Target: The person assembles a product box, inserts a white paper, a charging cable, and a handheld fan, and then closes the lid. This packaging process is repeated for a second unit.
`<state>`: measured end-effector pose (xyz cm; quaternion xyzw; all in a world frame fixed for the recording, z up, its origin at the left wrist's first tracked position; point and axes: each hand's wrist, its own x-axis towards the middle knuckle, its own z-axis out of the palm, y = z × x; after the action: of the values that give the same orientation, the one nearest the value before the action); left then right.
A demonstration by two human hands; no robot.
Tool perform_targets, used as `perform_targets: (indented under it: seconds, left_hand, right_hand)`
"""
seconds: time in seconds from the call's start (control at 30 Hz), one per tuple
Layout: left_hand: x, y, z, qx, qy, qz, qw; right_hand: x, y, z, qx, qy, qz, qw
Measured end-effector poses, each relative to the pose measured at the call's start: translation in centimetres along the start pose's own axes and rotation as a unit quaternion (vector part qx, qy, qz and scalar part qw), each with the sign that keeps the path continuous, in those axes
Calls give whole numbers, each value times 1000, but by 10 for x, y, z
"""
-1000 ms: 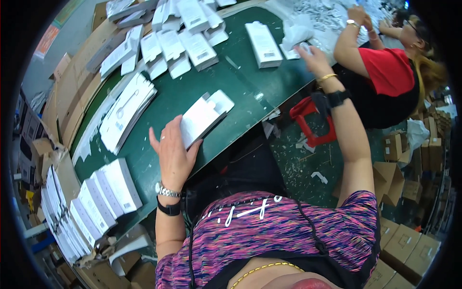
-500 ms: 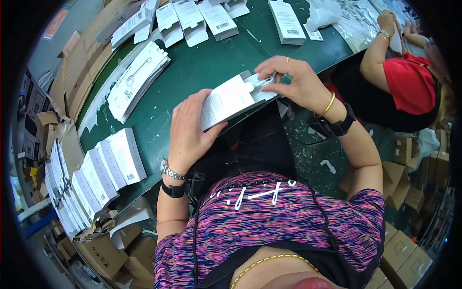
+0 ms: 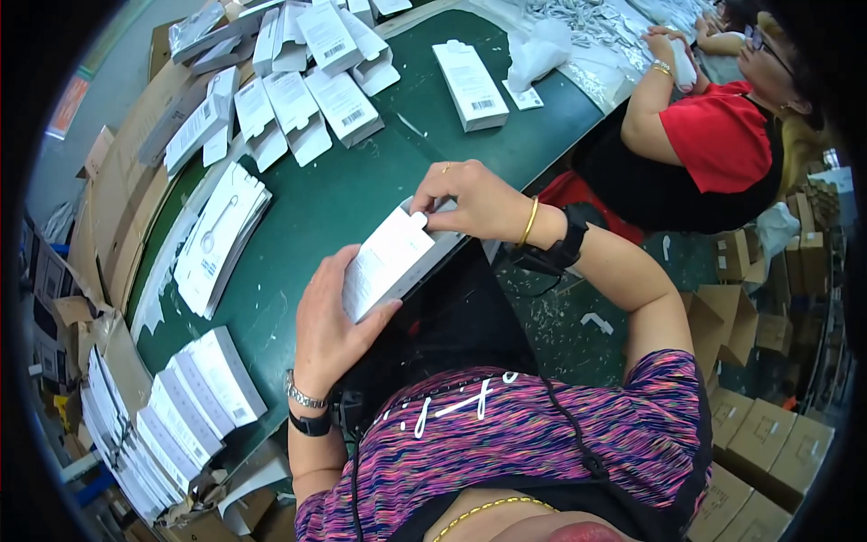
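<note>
A small white carton (image 3: 384, 262) lies tilted in my left hand (image 3: 330, 316), whose fingers and thumb grip its closed end from both sides. My right hand (image 3: 479, 203) is bent over the carton's open end, fingertips curled in at the mouth beside a small end flap. What those fingertips pinch, if anything, is hidden by the hand and the carton wall. The carton is held just above the near edge of the green table (image 3: 298, 217).
Flat printed white sleeves (image 3: 221, 237) are stacked to the left. Rows of white cartons (image 3: 194, 406) stand at lower left. More cartons (image 3: 330, 90) pile up at the back, one (image 3: 470, 86) apart. A person in red (image 3: 718, 135) works at right, near a white plastic bag (image 3: 539, 50).
My right fingers have gone further into the carton's open end; the white cable seen there before no longer shows. My left hand keeps its hold. The whole view has shifted.
</note>
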<state>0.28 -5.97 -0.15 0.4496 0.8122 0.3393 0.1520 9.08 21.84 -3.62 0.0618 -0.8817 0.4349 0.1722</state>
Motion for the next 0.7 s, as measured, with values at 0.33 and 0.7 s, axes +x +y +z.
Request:
perform_targets:
  seconds: [0.33,0.7]
  left_hand:
    - [4,-16,-11,56,36,-34,997]
    - [-3,-26,-10,87,38,-65,993]
  right_hand:
    - [46,174,-194,-334,349,440,757]
    - [45,267,-228,-272,331,477,768]
